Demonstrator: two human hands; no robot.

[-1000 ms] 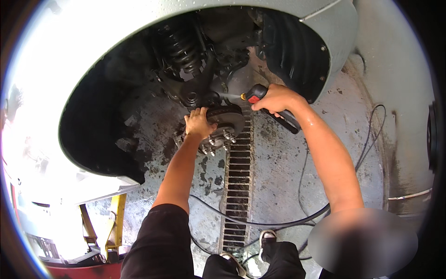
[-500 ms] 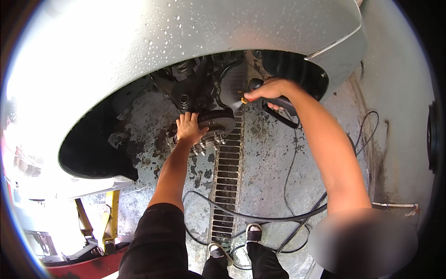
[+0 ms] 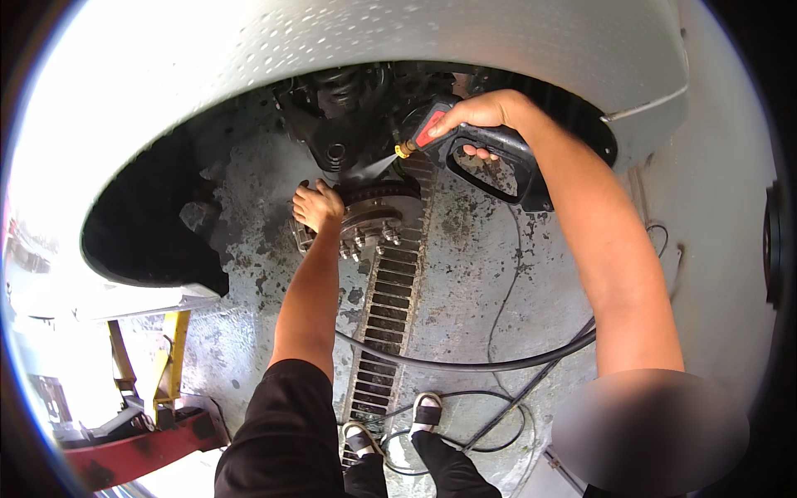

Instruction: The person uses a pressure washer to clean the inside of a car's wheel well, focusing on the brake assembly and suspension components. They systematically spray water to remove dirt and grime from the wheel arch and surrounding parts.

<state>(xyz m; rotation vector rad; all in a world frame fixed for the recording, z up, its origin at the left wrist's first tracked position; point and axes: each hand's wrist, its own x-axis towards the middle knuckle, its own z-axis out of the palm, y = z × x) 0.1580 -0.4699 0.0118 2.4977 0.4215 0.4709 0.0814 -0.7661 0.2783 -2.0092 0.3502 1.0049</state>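
Note:
My right hand point(image 3: 481, 124) is wrapped round the grip of a black and red pressure washer gun point(image 3: 498, 149). From its yellow nozzle point(image 3: 403, 151) a white spray fans out to the left, onto the dark suspension arm point(image 3: 336, 151). My left hand point(image 3: 317, 206) is at the left edge of the rusty brake disc point(image 3: 390, 206), fingers bent over it and partly hidden. Several shiny studs point(image 3: 359, 238) stick out of the hub on the near side.
A wet pale car fender point(image 3: 349, 46) arches over the open wheel well. Under the hub runs a floor drain grate point(image 3: 386, 307). A black hose point(image 3: 473, 363) loops across the floor near my feet. At the lower left stands a red and yellow lifting stand point(image 3: 154, 444).
The washer gun has shifted left and tilted, its spray now reaching the suspension arm. My left hand has moved to the disc's left edge, fingers more bent. The whole view has shifted.

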